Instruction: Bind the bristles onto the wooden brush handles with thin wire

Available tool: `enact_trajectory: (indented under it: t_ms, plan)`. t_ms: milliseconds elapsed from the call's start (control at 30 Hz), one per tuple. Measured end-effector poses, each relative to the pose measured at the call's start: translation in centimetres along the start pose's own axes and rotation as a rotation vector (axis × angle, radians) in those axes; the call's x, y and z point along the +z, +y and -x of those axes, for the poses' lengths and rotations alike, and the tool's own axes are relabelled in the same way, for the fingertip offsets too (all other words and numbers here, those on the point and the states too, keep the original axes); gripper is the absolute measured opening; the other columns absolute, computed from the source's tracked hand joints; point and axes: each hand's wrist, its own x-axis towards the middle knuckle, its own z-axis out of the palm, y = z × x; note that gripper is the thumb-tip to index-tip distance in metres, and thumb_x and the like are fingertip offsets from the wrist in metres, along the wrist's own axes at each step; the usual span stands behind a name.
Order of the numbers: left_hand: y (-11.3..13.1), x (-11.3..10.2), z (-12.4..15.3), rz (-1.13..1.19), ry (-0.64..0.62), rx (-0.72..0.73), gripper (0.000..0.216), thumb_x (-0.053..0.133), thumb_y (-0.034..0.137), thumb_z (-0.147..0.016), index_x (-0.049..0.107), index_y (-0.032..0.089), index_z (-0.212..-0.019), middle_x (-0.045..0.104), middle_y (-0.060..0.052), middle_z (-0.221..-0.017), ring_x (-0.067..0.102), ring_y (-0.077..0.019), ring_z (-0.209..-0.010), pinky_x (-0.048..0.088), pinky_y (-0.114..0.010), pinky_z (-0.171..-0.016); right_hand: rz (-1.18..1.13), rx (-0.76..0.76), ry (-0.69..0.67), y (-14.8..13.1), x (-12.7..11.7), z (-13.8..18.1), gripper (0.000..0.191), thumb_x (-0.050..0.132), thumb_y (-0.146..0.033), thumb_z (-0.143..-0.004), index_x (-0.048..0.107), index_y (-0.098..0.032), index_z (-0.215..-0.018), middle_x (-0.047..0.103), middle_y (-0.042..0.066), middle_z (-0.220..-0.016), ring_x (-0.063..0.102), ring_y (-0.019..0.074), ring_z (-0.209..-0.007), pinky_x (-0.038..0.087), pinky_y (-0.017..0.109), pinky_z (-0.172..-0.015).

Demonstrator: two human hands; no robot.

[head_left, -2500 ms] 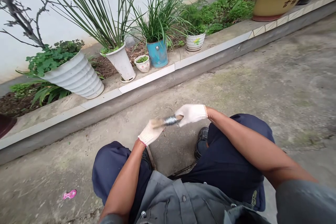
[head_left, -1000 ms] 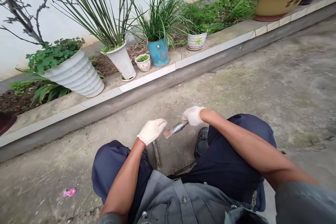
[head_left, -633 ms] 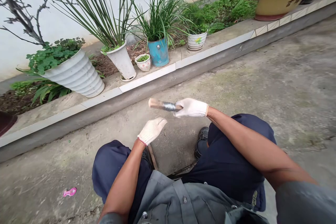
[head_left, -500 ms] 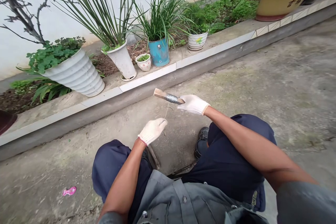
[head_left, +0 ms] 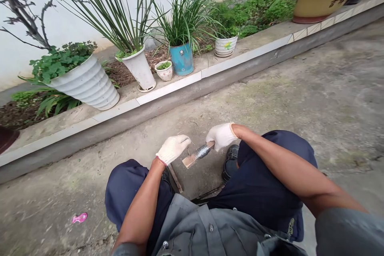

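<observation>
In a white knitted glove, my right hand (head_left: 221, 136) is closed around one end of a wooden stick (head_left: 189, 161). Silvery wire (head_left: 202, 151) is wound in many turns about the stick's middle, and its free end slants down to the left. My left hand (head_left: 174, 149), gloved too, pinches a thin strand of the wire that runs across to the winding. Its fingertips are a short way up and left of the stick. A second narrow wooden piece (head_left: 175, 178) lies on the ground below my left hand, partly hidden by it.
Ahead runs a low tiled ledge (head_left: 168, 86) with potted plants: a ribbed white pot (head_left: 90, 84), a blue can (head_left: 181, 60) and a yellow-red pot (head_left: 319, 2) among them. A pink object (head_left: 79, 218) lies on the concrete at left. My knees flank the hands.
My right hand has moved down and turned the stick, so its free end swings from upper left to lower left. The left hand has stayed almost still.
</observation>
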Motion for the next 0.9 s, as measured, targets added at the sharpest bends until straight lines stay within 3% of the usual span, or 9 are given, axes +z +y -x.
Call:
enact_trajectory:
  t_ms: [100,200,267,400,500,600,733,833,900]
  plan:
    - [-0.1,0.1,-0.1,0.045,0.022,0.002,0.038,0.045,0.041,-0.107,0.076,0.020,-0.101,0.078,-0.005,-0.104,0.071,-0.0218,-0.096,0.051,-0.028,-0.088,-0.221,-0.022,0.207,0.0,-0.6,0.1,0.024,0.069,-0.042,-0.076,0.063,-0.018,-0.078,0.058,-0.005,-0.067,0.050,0.0105,-0.062,0.030,0.023,-0.058]
    - [0.3,0.0,-0.1,0.031,0.046,-0.060,0.044,0.040,0.045,-0.109,0.075,0.020,-0.100,0.078,-0.005,-0.098,0.071,-0.0221,-0.090,0.051,-0.029,-0.086,-0.371,0.152,0.426,0.1,-1.5,-0.2,0.027,0.068,-0.044,-0.078,0.063,-0.018,-0.083,0.061,-0.003,-0.069,0.052,0.0106,-0.062,0.031,0.022,-0.057]
    - [0.7,-0.1,0.0,0.013,0.029,-0.070,0.043,0.037,0.043,-0.110,0.075,0.023,-0.105,0.078,-0.003,-0.102,0.071,-0.0214,-0.092,0.050,-0.028,-0.087,-0.367,0.285,0.504,0.2,-2.0,-0.5,0.024,0.064,-0.042,-0.082,0.066,-0.019,-0.088,0.065,-0.001,-0.072,0.056,0.0122,-0.064,0.033,0.022,-0.058]
    - [1.3,-0.2,0.2,-0.059,-0.029,-0.050,0.037,0.039,0.039,-0.109,0.075,0.027,-0.113,0.078,-0.001,-0.112,0.072,-0.0217,-0.099,0.049,-0.026,-0.087,-0.099,0.492,0.545,0.7,-2.0,-1.0,0.027,0.056,-0.037,-0.091,0.072,-0.021,-0.105,0.075,0.009,-0.093,0.069,0.0203,-0.081,0.042,0.025,-0.068]
    - [1.1,0.0,0.2,-0.136,-0.064,-0.040,0.037,0.040,0.038,-0.109,0.075,0.026,-0.109,0.079,-0.003,-0.109,0.072,-0.0218,-0.096,0.049,-0.026,-0.084,0.105,0.582,0.415,0.7,-1.5,-1.3,0.032,0.058,-0.024,-0.088,0.074,-0.020,-0.116,0.076,0.015,-0.104,0.073,0.0277,-0.094,0.048,0.031,-0.079]
    - [0.7,0.2,0.2,-0.199,-0.069,-0.008,0.038,0.040,0.037,-0.109,0.076,0.026,-0.106,0.079,-0.003,-0.109,0.072,-0.0215,-0.097,0.048,-0.026,-0.084,0.215,0.495,0.212,0.3,-0.8,-1.2,0.031,0.065,-0.016,-0.079,0.078,-0.018,-0.107,0.076,0.016,-0.103,0.073,0.0294,-0.096,0.049,0.034,-0.081]
    - [0.3,0.2,0.1,-0.168,-0.058,0.003,0.035,0.043,0.037,-0.108,0.077,0.026,-0.104,0.079,-0.001,-0.107,0.071,-0.0201,-0.095,0.048,-0.026,-0.081,0.141,0.236,-0.008,0.1,-0.2,-0.5,0.018,0.072,-0.017,-0.067,0.077,-0.018,-0.084,0.070,0.006,-0.079,0.065,0.0202,-0.076,0.041,0.028,-0.069]
    - [0.1,0.1,0.1,-0.083,-0.058,-0.009,0.034,0.047,0.040,-0.106,0.077,0.025,-0.102,0.078,-0.001,-0.104,0.070,-0.0188,-0.091,0.048,-0.025,-0.079,-0.001,0.016,-0.044,0.0,-0.1,0.2,0.014,0.072,-0.026,-0.068,0.071,-0.016,-0.077,0.058,-0.002,-0.065,0.052,0.0127,-0.064,0.032,0.025,-0.061]
    - [-0.1,0.3,0.0,-0.006,-0.067,0.016,0.033,0.051,0.042,-0.104,0.077,0.022,-0.101,0.078,-0.003,-0.102,0.070,-0.0195,-0.091,0.049,-0.025,-0.080,-0.108,-0.092,0.042,-0.2,-0.4,0.4,0.020,0.072,-0.034,-0.072,0.068,-0.016,-0.078,0.055,-0.004,-0.064,0.047,0.0103,-0.062,0.030,0.025,-0.059]
